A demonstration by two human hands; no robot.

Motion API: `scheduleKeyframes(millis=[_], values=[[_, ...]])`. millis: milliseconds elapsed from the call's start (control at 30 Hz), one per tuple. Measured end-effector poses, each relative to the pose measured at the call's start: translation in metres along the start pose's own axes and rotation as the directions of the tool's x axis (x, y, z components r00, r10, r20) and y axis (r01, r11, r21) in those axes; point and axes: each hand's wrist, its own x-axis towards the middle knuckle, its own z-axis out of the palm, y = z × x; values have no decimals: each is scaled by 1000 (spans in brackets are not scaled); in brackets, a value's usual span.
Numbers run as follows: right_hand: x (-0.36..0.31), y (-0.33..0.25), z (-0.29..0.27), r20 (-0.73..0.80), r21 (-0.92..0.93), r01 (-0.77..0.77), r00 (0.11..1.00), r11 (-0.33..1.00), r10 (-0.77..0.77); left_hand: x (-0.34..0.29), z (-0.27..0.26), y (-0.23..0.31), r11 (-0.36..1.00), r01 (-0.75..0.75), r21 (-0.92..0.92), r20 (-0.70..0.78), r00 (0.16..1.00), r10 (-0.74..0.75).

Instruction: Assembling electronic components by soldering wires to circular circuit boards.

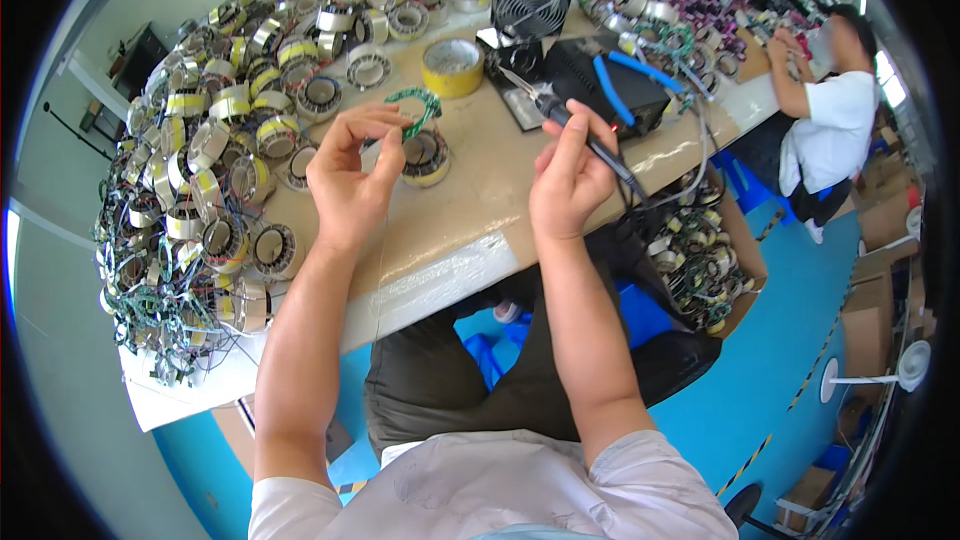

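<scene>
My left hand (355,175) is pinched on a curved green circuit board (424,102), raised just above the table. Beneath the board, a ring-shaped motor stator (428,162) with a yellow band lies on the tabletop. In my right hand (572,180) is a soldering iron (550,105), its metal tip pointing up and left, apart from the board. The iron's cable runs down past my wrist. Blue-handled pliers (612,88) rest on a black box (600,65) beyond that hand. A yellow tape roll (452,70) sits between the two hands, farther back.
A big heap of stators (230,110) with wires covers the table's left and back. A black fan (530,8) stands behind the black box. More stators fill a cardboard box (735,250) below the table edge. Another person (830,110) sits at the far right.
</scene>
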Motion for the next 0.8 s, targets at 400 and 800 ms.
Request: scheduleKeyframes(millis=[400, 800], values=[[56, 7, 25, 92, -210, -643, 737, 736, 670, -5, 1, 1, 998, 17, -59, -31, 999, -19], [-36, -48, 52, 540, -584, 205, 821, 785, 188, -9, -1, -4, 992, 50, -119, -24, 998, -53]])
